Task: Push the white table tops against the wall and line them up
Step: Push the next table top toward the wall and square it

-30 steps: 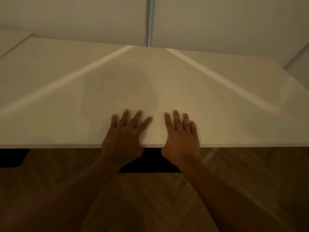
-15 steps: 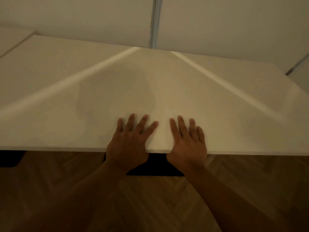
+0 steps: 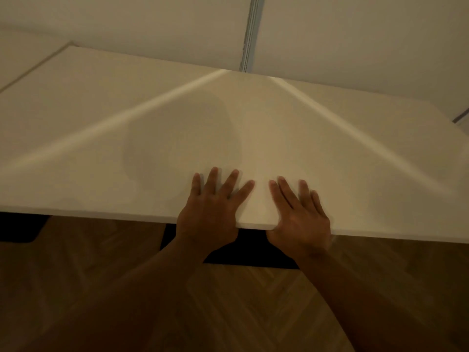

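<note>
Left hand (image 3: 210, 212) and right hand (image 3: 299, 219) flat at 6 o'clock edge of white tabletop (image 3: 177, 128), fingers straight, gripping nothing; wall (image 3: 152, 24) at 12 o'clock.

Both forearms reached forward. Left hand (image 3: 210, 214) and right hand (image 3: 299, 219) lay flat, side by side, fingers straight and spread, palms at the desk's (image 3: 101, 153) near edge.

Left hand (image 3: 210, 214) and right hand (image 3: 299, 219) pressed flat on white table top (image 3: 101, 138)
</note>
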`<action>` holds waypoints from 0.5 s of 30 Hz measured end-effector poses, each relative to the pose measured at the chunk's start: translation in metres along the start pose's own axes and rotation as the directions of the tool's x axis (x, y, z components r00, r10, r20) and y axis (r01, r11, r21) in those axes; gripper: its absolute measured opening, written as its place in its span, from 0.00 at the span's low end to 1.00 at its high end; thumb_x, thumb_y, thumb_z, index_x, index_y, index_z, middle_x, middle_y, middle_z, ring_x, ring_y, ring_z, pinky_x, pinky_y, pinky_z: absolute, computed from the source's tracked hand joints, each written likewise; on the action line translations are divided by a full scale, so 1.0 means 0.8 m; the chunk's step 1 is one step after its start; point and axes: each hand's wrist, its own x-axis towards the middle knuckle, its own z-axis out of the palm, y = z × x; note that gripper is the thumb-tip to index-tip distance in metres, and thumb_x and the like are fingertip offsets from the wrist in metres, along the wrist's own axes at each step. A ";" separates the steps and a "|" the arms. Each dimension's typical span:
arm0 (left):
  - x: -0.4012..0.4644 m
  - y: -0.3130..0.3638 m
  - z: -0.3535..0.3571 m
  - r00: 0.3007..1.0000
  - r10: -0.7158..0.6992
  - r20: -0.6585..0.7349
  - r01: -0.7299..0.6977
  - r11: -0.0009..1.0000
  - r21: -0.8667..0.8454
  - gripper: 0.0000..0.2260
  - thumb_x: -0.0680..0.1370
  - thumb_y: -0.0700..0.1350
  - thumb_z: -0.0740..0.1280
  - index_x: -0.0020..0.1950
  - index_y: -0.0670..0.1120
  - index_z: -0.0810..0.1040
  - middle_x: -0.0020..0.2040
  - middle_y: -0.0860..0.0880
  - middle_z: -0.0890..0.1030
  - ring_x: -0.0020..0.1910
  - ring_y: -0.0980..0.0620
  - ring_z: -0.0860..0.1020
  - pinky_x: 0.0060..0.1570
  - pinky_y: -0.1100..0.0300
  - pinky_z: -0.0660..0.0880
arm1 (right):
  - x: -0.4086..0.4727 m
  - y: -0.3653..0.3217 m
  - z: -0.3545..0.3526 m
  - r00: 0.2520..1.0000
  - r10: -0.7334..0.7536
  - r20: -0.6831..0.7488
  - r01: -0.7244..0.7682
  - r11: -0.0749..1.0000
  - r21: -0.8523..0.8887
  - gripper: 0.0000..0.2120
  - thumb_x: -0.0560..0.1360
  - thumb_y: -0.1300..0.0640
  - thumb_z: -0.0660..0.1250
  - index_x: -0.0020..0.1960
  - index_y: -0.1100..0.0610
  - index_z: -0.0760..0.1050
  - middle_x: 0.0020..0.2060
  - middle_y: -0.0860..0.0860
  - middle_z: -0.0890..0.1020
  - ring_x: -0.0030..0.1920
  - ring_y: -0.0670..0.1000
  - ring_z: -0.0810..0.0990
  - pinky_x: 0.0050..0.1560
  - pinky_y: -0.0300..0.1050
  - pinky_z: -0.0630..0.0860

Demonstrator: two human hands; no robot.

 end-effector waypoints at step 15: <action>0.007 0.002 -0.018 0.993 0.016 0.113 -0.005 0.995 -0.099 0.44 0.71 0.67 0.61 0.82 0.58 0.45 0.84 0.47 0.49 0.81 0.36 0.48 0.76 0.32 0.48 | 0.014 0.003 -0.031 0.956 0.025 0.293 -0.058 0.993 0.104 0.48 0.68 0.34 0.61 0.81 0.45 0.44 0.81 0.47 0.48 0.80 0.61 0.45 0.78 0.62 0.48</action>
